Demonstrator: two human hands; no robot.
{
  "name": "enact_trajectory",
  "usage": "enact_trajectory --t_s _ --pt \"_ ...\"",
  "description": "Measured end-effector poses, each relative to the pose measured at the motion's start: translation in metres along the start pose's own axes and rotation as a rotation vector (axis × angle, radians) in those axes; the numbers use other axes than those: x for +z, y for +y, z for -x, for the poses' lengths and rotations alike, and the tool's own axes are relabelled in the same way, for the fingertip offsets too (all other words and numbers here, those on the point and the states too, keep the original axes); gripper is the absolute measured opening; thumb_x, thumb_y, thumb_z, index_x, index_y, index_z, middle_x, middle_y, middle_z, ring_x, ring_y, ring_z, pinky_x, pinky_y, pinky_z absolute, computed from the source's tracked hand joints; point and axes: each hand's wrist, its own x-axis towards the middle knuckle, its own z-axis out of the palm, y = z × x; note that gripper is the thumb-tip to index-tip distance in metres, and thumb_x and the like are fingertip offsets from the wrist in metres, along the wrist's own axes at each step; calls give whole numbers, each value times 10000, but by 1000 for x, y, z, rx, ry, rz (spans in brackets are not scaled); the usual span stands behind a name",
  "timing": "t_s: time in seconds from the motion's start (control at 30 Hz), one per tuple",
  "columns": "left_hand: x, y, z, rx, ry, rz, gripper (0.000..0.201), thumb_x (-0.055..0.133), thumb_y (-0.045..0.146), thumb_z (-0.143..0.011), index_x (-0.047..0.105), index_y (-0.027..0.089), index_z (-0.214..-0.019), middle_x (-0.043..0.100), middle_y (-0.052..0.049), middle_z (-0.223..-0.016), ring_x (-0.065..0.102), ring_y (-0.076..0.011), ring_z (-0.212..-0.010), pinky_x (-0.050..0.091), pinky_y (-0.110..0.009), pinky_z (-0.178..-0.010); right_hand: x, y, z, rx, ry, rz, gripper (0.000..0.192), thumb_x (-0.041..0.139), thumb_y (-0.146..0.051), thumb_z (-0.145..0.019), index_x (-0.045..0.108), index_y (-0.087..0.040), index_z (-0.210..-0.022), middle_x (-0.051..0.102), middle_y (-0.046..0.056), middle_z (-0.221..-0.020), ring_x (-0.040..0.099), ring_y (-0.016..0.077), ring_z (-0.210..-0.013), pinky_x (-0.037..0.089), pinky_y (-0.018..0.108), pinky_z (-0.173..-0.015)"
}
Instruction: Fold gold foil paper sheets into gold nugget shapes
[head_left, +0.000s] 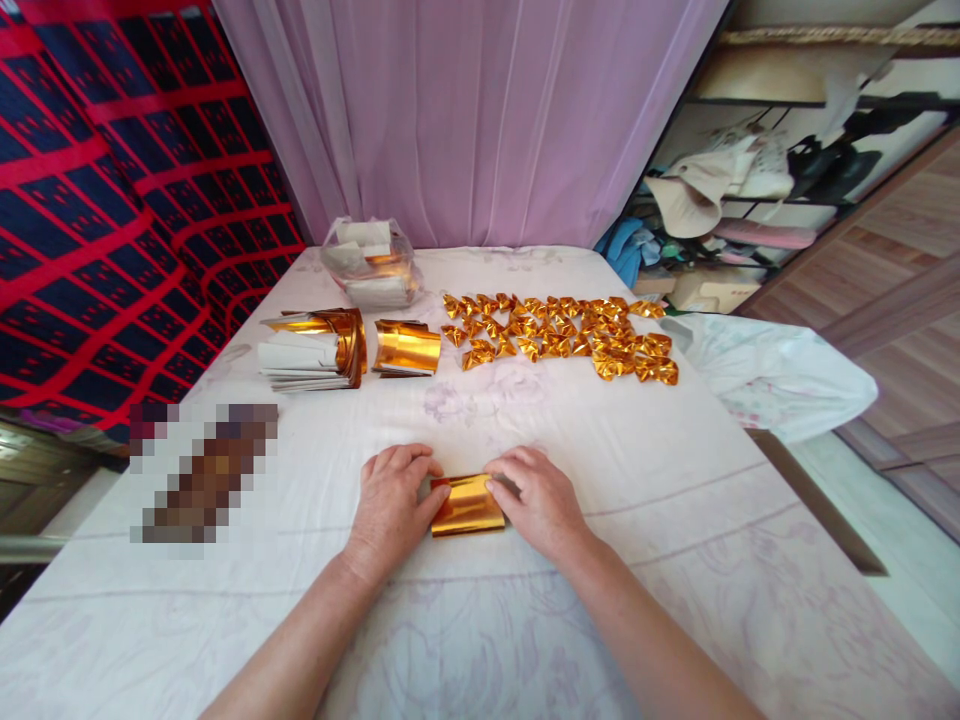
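Low in the middle of the frame, the left hand (pixel 390 505) and right hand (pixel 541 500) press a gold foil sheet (pixel 466 505) flat on the white cloth (pixel 675 520), fingers curled onto its side edges. Higher up lie folded gold pieces (pixel 559 335), with foil stacks (pixel 345 345) at their left.

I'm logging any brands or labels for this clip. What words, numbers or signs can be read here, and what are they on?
None can be read.
Gold sheet under both hands: no print shows.
Folded gold pieces: no print.
Paper stacks and bag: no print visible.
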Motion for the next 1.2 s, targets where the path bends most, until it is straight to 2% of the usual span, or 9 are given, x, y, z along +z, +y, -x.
enact_trajectory --t_s 0.43,0.5,0.6,0.7,0.8,0.9,1.03,1.2 --pt "3 -1 2 44 -11 45 50 658 193 -802 662 243 -812 673 -20 -1152 565 -254 -1079 355 -434 -927 0 -1 0 4 -10 7 129 630 -144 -834 697 -239 -888 670 19 -893 606 193 -886 462 320 -809" --pt "3 -1 2 73 -11 49 60 646 180 -811 648 239 -805 692 -10 -1097 574 -240 -1055 342 -419 -913 1 0 0 -1 -4 12 157 630 -143 -830 698 -242 -931 675 22 -915 607 197 -904 463 324 -820" --pt "2 0 2 131 -7 44 80 619 176 -836 629 235 -783 711 14 -895 604 -207 -928 328 -402 -888 2 0 0 -11 6 22 197 628 -143 -828 701 -247 -979 678 29 -939 608 200 -911 467 329 -825" --pt "2 -1 2 175 9 53 104 597 184 -852 620 231 -762 686 31 -749 609 -180 -801 334 -386 -866 2 1 1 -21 14 -5 156 622 -141 -828 706 -244 -909 671 25 -907 612 191 -883 467 320 -805" --pt "4 -3 2 184 66 75 54 607 190 -838 638 233 -832 707 23 -790 620 -183 -807 358 -374 -853 1 3 1 -25 40 -78 139 610 -130 -828 689 -241 -805 665 8 -847 617 168 -837 462 297 -776" --pt "5 -4 2 165 91 81 109 622 234 -834 671 246 -931 730 4 -848 631 -201 -843 380 -379 -850 1 5 0 -14 62 -152 150 601 -124 -824 679 -243 -777 667 -4 -815 620 153 -812 461 280 -764" --pt "3 -4 2 152 41 84 155 569 302 -883 711 259 -838 733 -5 -818 634 -198 -821 395 -378 -836 -1 6 0 16 48 -201 150 600 -128 -818 680 -244 -766 673 -8 -803 624 149 -803 462 274 -756" --pt "2 -4 1 103 16 118 165 562 280 -871 714 254 -812 739 -3 -809 642 -199 -813 400 -392 -843 -3 5 -1 41 23 -222 156 596 -125 -810 680 -244 -756 686 -10 -800 631 154 -806 461 278 -759"
